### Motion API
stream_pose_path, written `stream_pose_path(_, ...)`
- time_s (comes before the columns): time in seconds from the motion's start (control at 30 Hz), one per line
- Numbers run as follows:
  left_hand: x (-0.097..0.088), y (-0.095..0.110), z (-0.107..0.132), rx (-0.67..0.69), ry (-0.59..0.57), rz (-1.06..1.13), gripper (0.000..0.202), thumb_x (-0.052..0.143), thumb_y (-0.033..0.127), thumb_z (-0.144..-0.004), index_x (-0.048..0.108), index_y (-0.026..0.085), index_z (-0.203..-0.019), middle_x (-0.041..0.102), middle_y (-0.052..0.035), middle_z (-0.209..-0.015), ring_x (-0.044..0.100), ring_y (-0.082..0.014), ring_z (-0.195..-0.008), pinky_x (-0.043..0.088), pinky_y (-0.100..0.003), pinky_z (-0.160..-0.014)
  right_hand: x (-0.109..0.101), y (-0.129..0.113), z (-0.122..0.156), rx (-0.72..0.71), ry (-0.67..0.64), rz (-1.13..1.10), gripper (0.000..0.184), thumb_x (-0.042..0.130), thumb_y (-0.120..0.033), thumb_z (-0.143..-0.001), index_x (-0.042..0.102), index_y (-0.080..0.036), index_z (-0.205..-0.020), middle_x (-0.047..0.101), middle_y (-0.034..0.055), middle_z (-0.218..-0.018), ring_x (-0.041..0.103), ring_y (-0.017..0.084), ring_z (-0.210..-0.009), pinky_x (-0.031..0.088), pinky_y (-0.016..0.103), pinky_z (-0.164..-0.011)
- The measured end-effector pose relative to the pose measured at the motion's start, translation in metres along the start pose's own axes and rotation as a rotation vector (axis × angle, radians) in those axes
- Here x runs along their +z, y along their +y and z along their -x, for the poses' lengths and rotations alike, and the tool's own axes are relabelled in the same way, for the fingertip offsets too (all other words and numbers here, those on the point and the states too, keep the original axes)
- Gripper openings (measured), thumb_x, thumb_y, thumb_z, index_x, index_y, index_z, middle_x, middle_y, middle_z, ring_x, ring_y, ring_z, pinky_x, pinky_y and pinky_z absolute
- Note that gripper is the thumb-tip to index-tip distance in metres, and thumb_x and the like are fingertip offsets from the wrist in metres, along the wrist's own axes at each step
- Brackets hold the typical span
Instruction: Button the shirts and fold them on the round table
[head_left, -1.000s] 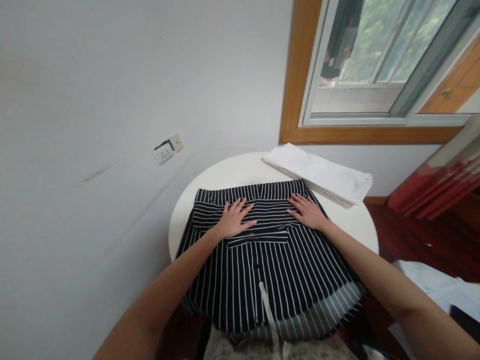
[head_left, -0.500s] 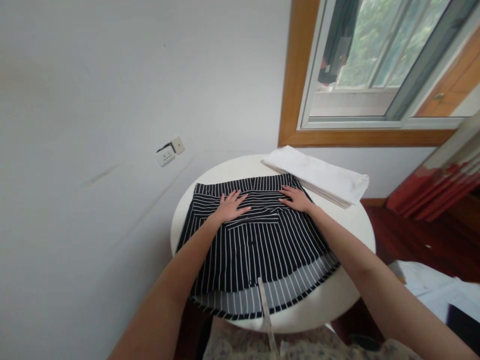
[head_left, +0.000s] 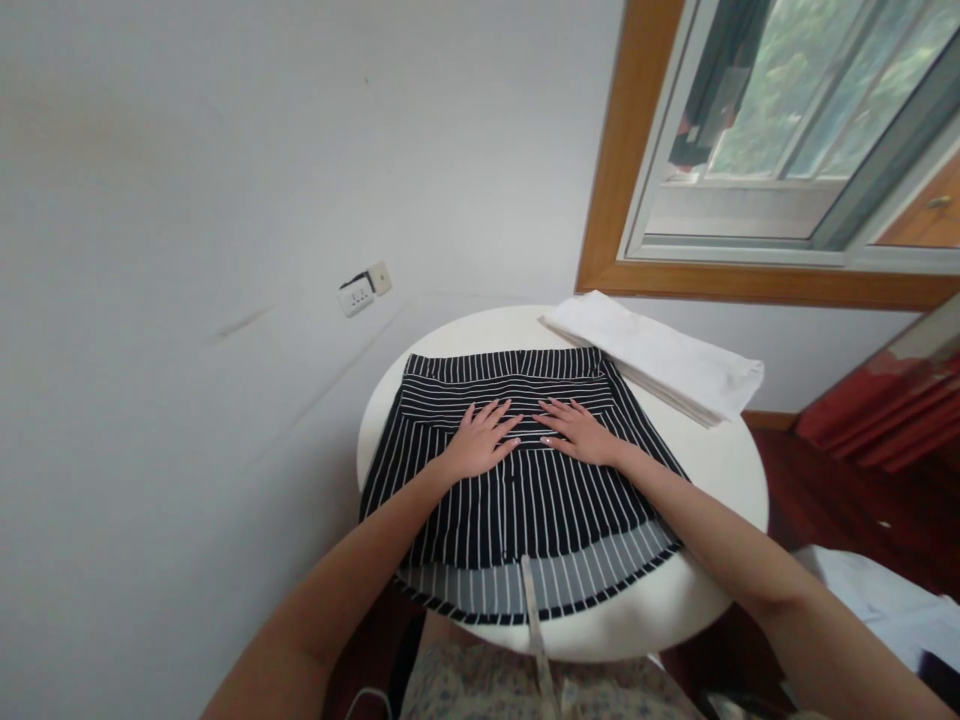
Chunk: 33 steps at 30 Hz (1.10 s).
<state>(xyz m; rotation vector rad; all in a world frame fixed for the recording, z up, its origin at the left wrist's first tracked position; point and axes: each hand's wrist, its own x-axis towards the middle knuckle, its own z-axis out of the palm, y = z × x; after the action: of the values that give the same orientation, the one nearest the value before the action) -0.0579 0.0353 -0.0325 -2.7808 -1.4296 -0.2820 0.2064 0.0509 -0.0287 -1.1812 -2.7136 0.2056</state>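
A black skirt with white stripes (head_left: 480,510) lies spread flat on a round white table (head_left: 735,470), waistband at the far side. Its grey inner side shows along the curved near hem. My left hand (head_left: 480,440) rests palm down on the skirt's middle, fingers spread. Beside it, my right hand (head_left: 577,432) also lies flat on the fabric with its fingers apart. A small gap separates the two hands. A pale narrow strap (head_left: 532,605) hangs in front of the hem, over the table's near edge.
Folded white cloth (head_left: 660,350) lies at the table's back right, partly over the edge. Behind the table are a wall with a socket (head_left: 356,296) and a wood-framed window (head_left: 750,278). A red curtain (head_left: 885,410) hangs at right, above white items (head_left: 870,585) lower down.
Both hands have slid closer together and a little nearer to me on the skirt. The cloth beneath looks smoother. The camera view has shifted slightly left.
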Motion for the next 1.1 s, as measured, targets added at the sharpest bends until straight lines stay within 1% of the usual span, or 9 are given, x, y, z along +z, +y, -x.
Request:
stream_pose_path(0.23, -0.003, 0.0, -0.004, -0.018, -0.02, 0.02, 0.057, 0.024, 0.059, -0.094, 0.033, 0.034, -0.144, 0.022, -0.0026, -0.156, 0.018, -0.026, -0.144, 0.01, -0.054, -0.115, -0.003, 0.003, 0.0, 0.018, 0.027, -0.024, 0.056, 0.039, -0.057, -0.092, 0.041, -0.031, -0.141, 0.03, 0.0046, -0.153, 0.022, 0.023, -0.142, 0.015, 0.051, -0.114)
stream_pose_path(0.37, -0.023, 0.004, 0.008, 0.008, 0.035, 0.048, 0.053, 0.031, 0.054, -0.095, 0.039, 0.031, -0.142, 0.028, -0.0045, -0.154, 0.021, -0.0255, -0.143, 0.012, -0.053, -0.115, -0.019, -0.009, 0.013, -0.036, 0.08, -0.021, 0.053, 0.048, -0.052, -0.09, 0.047, -0.029, -0.137, 0.034, 0.0061, -0.151, 0.024, 0.026, -0.141, 0.015, 0.054, -0.114)
stream_pose_path(0.5, -0.056, 0.01, 0.048, 0.158, -0.006, 0.152, 0.048, 0.043, 0.048, -0.092, 0.047, 0.028, -0.136, 0.041, -0.0055, -0.147, 0.033, -0.0231, -0.137, 0.022, -0.046, -0.115, -0.045, -0.026, 0.052, -0.163, 0.055, -0.143, 0.046, 0.055, -0.045, -0.088, 0.055, -0.03, -0.131, 0.045, 0.0045, -0.145, 0.038, 0.024, -0.134, 0.029, 0.047, -0.111)
stream_pose_path(0.6, -0.074, 0.017, 0.092, 0.167, -0.129, 0.252, 0.05, 0.054, 0.053, -0.085, 0.053, 0.03, -0.13, 0.05, -0.0043, -0.14, 0.043, -0.023, -0.13, 0.031, -0.044, -0.111, -0.062, -0.038, 0.091, -0.164, -0.08, -0.255, 0.054, 0.062, -0.049, -0.082, 0.052, -0.033, -0.133, 0.045, 0.0039, -0.144, 0.044, 0.024, -0.129, 0.035, 0.044, -0.107)
stream_pose_path(0.7, -0.079, 0.025, 0.133, 0.117, -0.253, 0.27, 0.066, 0.066, 0.059, -0.072, 0.052, 0.034, -0.132, 0.049, -0.003, -0.141, 0.042, -0.0272, -0.131, 0.032, -0.047, -0.11, -0.067, -0.048, 0.127, -0.138, -0.252, -0.314, 0.072, 0.069, -0.053, -0.074, 0.044, -0.035, -0.14, 0.044, 0.0048, -0.145, 0.043, 0.025, -0.13, 0.035, 0.043, -0.108)
stream_pose_path(0.77, -0.077, 0.03, 0.154, 0.071, -0.298, 0.238, 0.078, 0.072, 0.057, -0.065, 0.047, 0.035, -0.136, 0.043, -0.0031, -0.146, 0.037, -0.0303, -0.135, 0.03, -0.049, -0.111, -0.064, -0.053, 0.144, -0.11, -0.28, -0.288, 0.082, 0.072, -0.051, -0.071, 0.04, -0.033, -0.143, 0.042, 0.0065, -0.146, 0.04, 0.027, -0.132, 0.032, 0.044, -0.11)
stream_pose_path(0.83, -0.074, 0.034, 0.167, 0.037, -0.316, 0.204, 0.082, 0.074, 0.051, -0.065, 0.043, 0.035, -0.139, 0.038, -0.003, -0.149, 0.032, -0.0306, -0.137, 0.029, -0.049, -0.113, -0.059, -0.056, 0.155, -0.078, -0.244, -0.242, 0.081, 0.073, -0.045, -0.071, 0.04, -0.029, -0.143, 0.041, 0.008, -0.147, 0.038, 0.028, -0.133, 0.031, 0.044, -0.111)
stream_pose_path(0.9, -0.071, 0.036, 0.174, 0.019, -0.31, 0.187, 0.077, 0.072, 0.045, -0.068, 0.042, 0.034, -0.139, 0.037, -0.0023, -0.15, 0.031, -0.029, -0.138, 0.029, -0.047, -0.114, -0.054, -0.056, 0.16, -0.056, -0.199, -0.205, 0.072, 0.069, -0.037, -0.074, 0.043, -0.028, -0.141, 0.044, 0.0084, -0.144, 0.041, 0.027, -0.132, 0.033, 0.043, -0.11)
stream_pose_path(1.1, -0.069, 0.037, 0.18, 0.071, -0.304, 0.162, 0.07, 0.062, 0.029, -0.075, 0.04, 0.033, -0.141, 0.035, -0.0003, -0.151, 0.03, -0.0268, -0.139, 0.032, -0.047, -0.113, -0.043, -0.055, 0.154, -0.034, -0.116, -0.097, 0.046, 0.056, -0.023, -0.08, 0.06, -0.025, -0.126, 0.055, 0.0075, -0.132, 0.05, 0.026, -0.119, 0.041, 0.044, -0.103)
